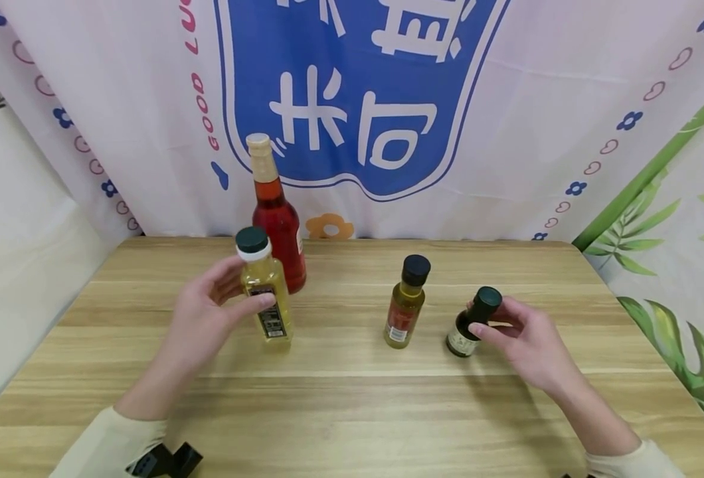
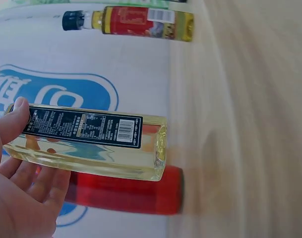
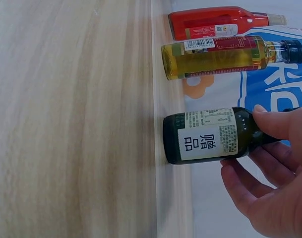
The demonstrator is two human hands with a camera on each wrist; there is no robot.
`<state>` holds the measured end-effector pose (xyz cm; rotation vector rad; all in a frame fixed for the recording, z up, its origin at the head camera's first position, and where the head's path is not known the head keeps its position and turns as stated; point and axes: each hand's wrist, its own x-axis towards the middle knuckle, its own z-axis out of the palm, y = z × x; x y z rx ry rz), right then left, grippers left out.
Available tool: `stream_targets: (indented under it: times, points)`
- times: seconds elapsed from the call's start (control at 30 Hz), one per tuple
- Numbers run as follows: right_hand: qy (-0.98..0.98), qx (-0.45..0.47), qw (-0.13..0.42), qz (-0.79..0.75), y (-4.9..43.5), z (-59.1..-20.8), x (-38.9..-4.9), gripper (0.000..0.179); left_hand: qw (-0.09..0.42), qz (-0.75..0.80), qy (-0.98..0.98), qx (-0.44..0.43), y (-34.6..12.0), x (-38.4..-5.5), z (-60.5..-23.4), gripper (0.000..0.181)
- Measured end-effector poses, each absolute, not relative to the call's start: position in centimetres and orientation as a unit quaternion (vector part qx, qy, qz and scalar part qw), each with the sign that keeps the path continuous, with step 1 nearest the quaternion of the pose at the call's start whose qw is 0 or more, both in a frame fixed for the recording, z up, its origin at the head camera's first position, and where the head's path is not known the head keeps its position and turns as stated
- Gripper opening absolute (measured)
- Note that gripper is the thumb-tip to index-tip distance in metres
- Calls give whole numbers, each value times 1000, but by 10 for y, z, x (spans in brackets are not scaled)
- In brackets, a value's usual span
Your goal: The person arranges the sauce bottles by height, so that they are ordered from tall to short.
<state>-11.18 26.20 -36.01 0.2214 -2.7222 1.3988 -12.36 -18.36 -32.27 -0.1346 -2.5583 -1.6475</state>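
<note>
My left hand (image 1: 199, 318) grips a clear square-sided bottle of pale yellow oil (image 1: 281, 292), with a dark green cap and a black label. In the left wrist view the thumb lies on the label side and the fingers go behind the bottle (image 2: 106, 161). On the right, my right hand (image 1: 534, 342) pinches the neck of a small dark green bottle (image 1: 463, 340) between thumb and fingers. This bottle leans slightly toward the hand in the head view; its pale label (image 3: 208, 141) faces the right wrist camera.
A tall bottle of red liquid (image 1: 283, 232) stands behind the yellow oil bottle. Between the hands stands a small oil bottle (image 1: 404, 309) with a black cap and red label. A printed curtain (image 1: 167, 166) hangs along the back edge of the wooden table (image 1: 340, 411).
</note>
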Motion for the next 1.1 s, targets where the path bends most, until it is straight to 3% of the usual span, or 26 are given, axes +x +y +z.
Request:
stream_targets:
  times: [0.5, 0.9, 1.1]
  points:
    - [-886, 63, 38, 458, 260, -360, -110, 33, 45, -591, -798, -108, -130, -163, -302, 58]
    - [-886, 70, 32, 458, 260, -362, -111, 36, 54, -628, -768, -113, -109, -189, -308, 59]
    - [-890, 65, 28, 450, 261, -361, -110, 36, 29, -630, -769, -100, -98, -203, -312, 60]
